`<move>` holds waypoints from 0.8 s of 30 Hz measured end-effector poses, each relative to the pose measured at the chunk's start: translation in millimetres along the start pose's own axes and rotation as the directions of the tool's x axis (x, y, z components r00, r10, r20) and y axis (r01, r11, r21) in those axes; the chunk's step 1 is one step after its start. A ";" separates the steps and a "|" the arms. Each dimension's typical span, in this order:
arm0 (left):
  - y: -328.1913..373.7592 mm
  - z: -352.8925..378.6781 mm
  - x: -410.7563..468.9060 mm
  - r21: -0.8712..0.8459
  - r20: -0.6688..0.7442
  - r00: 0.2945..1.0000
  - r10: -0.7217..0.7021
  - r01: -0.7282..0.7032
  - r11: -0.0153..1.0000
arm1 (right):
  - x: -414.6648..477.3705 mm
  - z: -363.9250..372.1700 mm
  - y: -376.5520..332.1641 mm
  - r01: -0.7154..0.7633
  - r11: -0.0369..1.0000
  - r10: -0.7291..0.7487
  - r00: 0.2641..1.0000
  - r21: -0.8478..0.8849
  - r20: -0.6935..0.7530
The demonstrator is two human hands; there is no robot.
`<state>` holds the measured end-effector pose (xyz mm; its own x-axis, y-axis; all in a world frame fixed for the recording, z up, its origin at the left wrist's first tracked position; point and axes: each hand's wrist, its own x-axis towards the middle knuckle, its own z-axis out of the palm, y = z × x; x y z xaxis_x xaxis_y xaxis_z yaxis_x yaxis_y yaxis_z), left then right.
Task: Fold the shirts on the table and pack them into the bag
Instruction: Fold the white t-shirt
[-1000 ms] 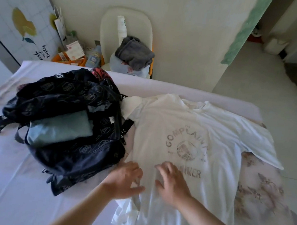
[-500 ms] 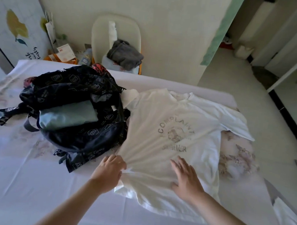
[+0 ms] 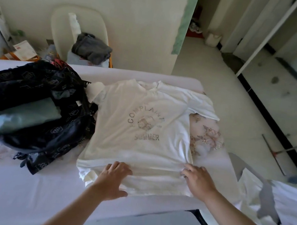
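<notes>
A white T-shirt point(image 3: 143, 115) with a grey "COMPLAINT SUMMER" print lies face up on the table point(image 3: 16, 190), collar away from me. My left hand point(image 3: 113, 180) presses flat on its lower left hem, fingers spread. At the lower right hem, my right hand point(image 3: 197, 179) rests on the cloth with its fingers bent down at a bunched fold. To the left of the shirt sits an open black patterned backpack point(image 3: 39, 115), holding a folded grey-green garment point(image 3: 24, 115). The shirt's left sleeve lies against the bag.
A pale cloth with a floral patch point(image 3: 207, 138) covers the table. Behind the table stands a white chair point(image 3: 77, 31) piled with grey clothing point(image 3: 92, 48). Boxes and papers point(image 3: 22, 51) sit at the back left. Bare floor lies to the right.
Both hands have slid down the shirt and apart, from its middle to the hem. The shirt now lies flatter. The camera has pulled back and swung right.
</notes>
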<state>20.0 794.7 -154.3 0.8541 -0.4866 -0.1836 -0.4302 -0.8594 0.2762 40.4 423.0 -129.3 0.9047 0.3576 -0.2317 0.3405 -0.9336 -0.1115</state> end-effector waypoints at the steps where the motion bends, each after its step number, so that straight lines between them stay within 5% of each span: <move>1: 3.6 -0.4 2.0 0.030 -0.010 1.000 0.005 -0.004 1.000 | 0.4 -2.9 2.7 -0.013 1.000 0.013 1.000 -0.009 -0.003; 6: 27.6 10.1 19.4 -0.093 -0.147 0.976 -0.158 0.145 0.985 | 2.4 3.5 13.1 0.112 0.991 -0.097 0.977 -0.067 0.192; 9: 31.2 14.3 30.8 -0.064 -0.117 0.960 -0.256 0.250 0.966 | 11.1 17.8 28.6 0.093 0.996 -0.091 0.983 -0.005 0.159; 13: 48.1 -13.8 42.1 -0.032 0.248 0.907 -0.340 0.358 0.933 | 16.7 3.2 37.5 0.081 0.993 -0.091 0.987 0.082 0.133; 16: 67.6 -49.3 48.3 0.016 0.600 0.746 -0.288 0.348 0.937 | 16.0 -24.6 40.8 -0.006 0.967 -0.068 0.957 0.253 0.281; 19: 72.8 -84.9 62.9 -0.027 0.735 0.619 -0.277 0.435 0.900 | 27.9 -56.5 49.8 -0.130 0.858 -0.074 0.926 0.497 0.369; 24: 52.3 -132.0 118.5 -0.044 0.598 0.730 -0.331 0.442 0.896 | 80.8 -102.8 66.4 -0.230 0.743 0.027 0.949 0.629 0.315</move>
<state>137.3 712.8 -37.1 0.5909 -0.1644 -0.7898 0.0055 -0.9782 0.2077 162.5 387.7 -56.2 0.7867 0.3206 -0.5276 -0.1167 -0.7620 -0.6370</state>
